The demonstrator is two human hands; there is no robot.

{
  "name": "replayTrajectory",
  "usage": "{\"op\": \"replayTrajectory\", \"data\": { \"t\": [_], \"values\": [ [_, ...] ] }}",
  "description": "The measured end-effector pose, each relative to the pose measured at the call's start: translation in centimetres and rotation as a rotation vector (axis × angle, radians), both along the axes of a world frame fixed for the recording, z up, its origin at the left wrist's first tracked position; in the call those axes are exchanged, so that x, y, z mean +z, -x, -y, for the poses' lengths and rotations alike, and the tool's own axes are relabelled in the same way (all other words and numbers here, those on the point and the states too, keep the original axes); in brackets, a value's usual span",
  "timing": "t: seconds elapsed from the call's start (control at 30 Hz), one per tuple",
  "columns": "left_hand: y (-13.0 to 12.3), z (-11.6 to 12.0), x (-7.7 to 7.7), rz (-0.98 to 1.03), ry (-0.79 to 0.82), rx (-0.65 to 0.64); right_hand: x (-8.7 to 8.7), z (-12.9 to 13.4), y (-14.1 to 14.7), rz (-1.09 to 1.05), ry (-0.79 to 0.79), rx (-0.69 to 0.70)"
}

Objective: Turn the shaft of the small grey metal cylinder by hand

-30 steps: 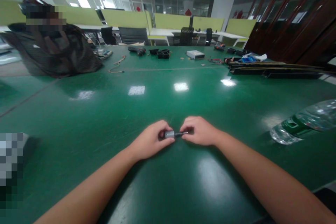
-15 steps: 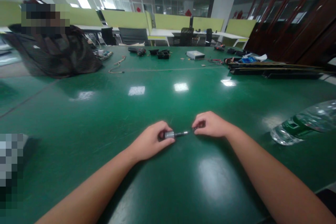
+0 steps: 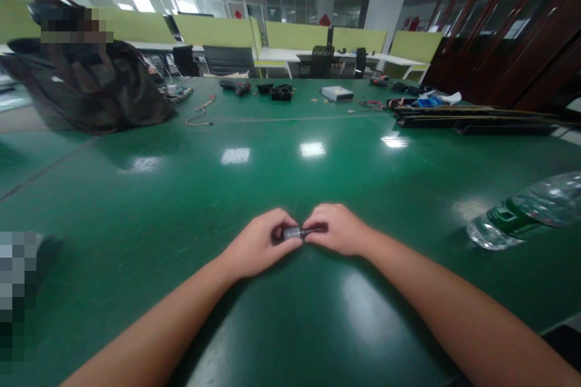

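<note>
My left hand (image 3: 261,245) is closed round a small grey cylinder (image 3: 292,233) with a thin dark shaft (image 3: 306,232) pointing right; its exact kind does not show. Close by on the right, my right hand (image 3: 338,230) is closed in a pinch around the shaft's far end, with a small dark piece (image 3: 321,228) between thumb and fingers. Fingers cover the shaft's tip and most of the dark piece. Both hands rest low over the green table (image 3: 272,187), their fingertips almost meeting.
A clear plastic bottle (image 3: 521,214) with a green label lies at right. A large dark bag (image 3: 100,91) stands at far left. Toward the back are a grey box (image 3: 336,94), black parts (image 3: 281,92), a cable (image 3: 200,115) and long dark strips (image 3: 476,120).
My right hand has moved left with its small dark piece, from a gap beside the shaft's silver tip onto the shaft. My left hand has stayed about where it was.
</note>
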State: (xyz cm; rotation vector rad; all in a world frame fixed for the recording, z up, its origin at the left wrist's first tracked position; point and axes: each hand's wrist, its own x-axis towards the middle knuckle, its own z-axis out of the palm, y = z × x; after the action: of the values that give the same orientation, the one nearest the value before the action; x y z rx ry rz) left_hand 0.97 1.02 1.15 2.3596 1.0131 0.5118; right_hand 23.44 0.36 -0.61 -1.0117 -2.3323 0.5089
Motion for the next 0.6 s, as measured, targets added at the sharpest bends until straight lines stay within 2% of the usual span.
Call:
{"op": "replayTrajectory", "data": {
  "t": [0.33,0.6],
  "values": [
    [0.18,-0.10,-0.25,-0.034,-0.018,0.008,0.36,0.28,-0.21,0.012,-0.010,0.056],
    [0.15,-0.09,-0.08,-0.036,-0.020,0.012,0.73,0.30,-0.41,0.033,0.022,0.039]
  ]
}}
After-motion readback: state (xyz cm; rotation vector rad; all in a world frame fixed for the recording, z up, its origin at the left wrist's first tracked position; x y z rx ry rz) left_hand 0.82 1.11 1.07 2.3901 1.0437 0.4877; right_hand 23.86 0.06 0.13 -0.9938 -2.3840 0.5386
